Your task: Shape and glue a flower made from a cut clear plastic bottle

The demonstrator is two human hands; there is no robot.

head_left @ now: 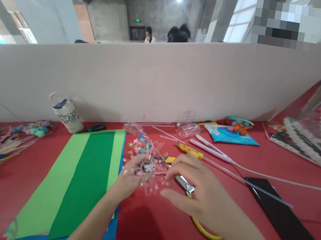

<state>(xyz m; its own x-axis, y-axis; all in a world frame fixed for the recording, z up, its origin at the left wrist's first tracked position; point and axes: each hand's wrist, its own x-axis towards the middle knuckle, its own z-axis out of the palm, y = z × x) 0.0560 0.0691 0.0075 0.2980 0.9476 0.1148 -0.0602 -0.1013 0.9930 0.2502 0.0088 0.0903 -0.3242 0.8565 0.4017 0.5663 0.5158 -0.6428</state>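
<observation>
My left hand (130, 178) is closed around a clear plastic piece (148, 167), whose exact kind is too blurred to make out. Small coloured stars (142, 144) show just beyond its fingers. My right hand (198, 189) is to the right, thumb and fingers apart, with nothing seen in it. Below and behind that hand lie yellow-handled scissors (184, 184), partly covered by it. A yellow craft knife or similar tool (190, 151) rests just past its fingertips. Shiny clear scraps (152, 187) surround the piece near my left hand.
Green sheets (91, 174) lie left on the red table (143, 231). A white tumbler (68, 115), pliers (97, 127) and clear plastic bottles (188, 130) stand or lie near the white partition (142, 80). At right are a corded pink-white tool (210, 150), blue packet (231, 136) and black phone (285, 217).
</observation>
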